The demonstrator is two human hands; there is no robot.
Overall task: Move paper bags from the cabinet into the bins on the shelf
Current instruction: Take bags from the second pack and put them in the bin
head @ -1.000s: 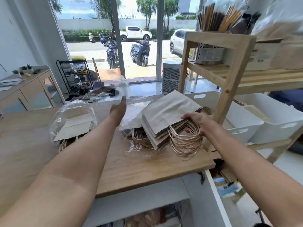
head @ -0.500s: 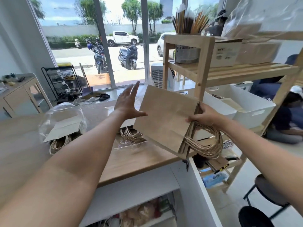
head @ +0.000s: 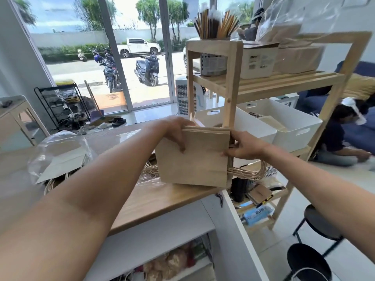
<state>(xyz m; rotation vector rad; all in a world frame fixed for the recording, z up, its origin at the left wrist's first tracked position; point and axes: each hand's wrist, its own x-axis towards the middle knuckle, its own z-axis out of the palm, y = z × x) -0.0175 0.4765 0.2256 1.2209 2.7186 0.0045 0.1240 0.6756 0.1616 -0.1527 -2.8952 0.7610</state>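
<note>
The stack of paper bags (head: 192, 157), a second ago lying flat, now stands upright at the table's (head: 162, 201) right edge, left hand (head: 174, 130) and right hand (head: 243, 147) each in a pinching grip (squared, probably, for the near bin (head: 255, 126)).

A seated person (head: 343, 138) is beyond black stools (head: 320, 226); motorcycles (head: 149, 71) stand parked outside.

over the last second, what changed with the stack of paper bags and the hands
The stack of paper bags went from lying flat on the counter to standing upright on its edge near the shelf. The left hand, earlier open and off the bags, now grips their top left corner. The right hand kept its hold on the handle side. The wrapped bag bundle and white bins stayed put.
</note>
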